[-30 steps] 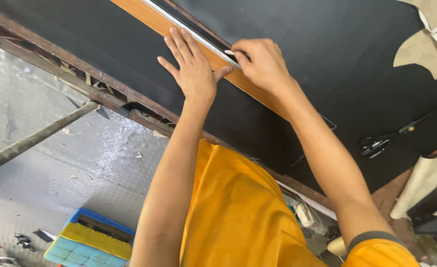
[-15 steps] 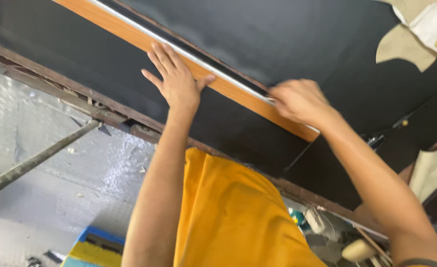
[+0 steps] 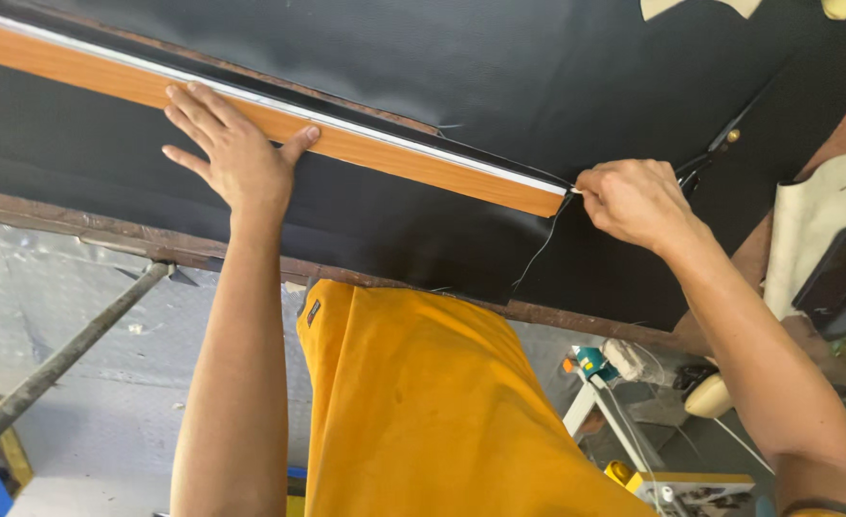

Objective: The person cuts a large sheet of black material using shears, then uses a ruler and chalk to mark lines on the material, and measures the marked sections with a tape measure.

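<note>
A long wooden straightedge (image 3: 394, 153) with a pale upper edge lies slantwise on a black sheet (image 3: 394, 230) spread over the table. My left hand (image 3: 236, 158) presses flat on the straightedge, fingers spread. My right hand (image 3: 634, 201) is at the straightedge's right end, fingers pinched on a small white marking piece (image 3: 572, 191) whose tip touches the sheet. A thin line runs down the sheet from that end.
Black scissors (image 3: 720, 144) lie on the sheet just beyond my right hand. A cream piece of material (image 3: 825, 220) and a dark flat object (image 3: 844, 278) sit at the right. The table's rusty front edge (image 3: 78, 235) and a slanted metal bar (image 3: 69, 354) are below.
My right hand has slid along the straightedge from beside my left hand to its right end. My left hand has stayed pressed on the wood.
</note>
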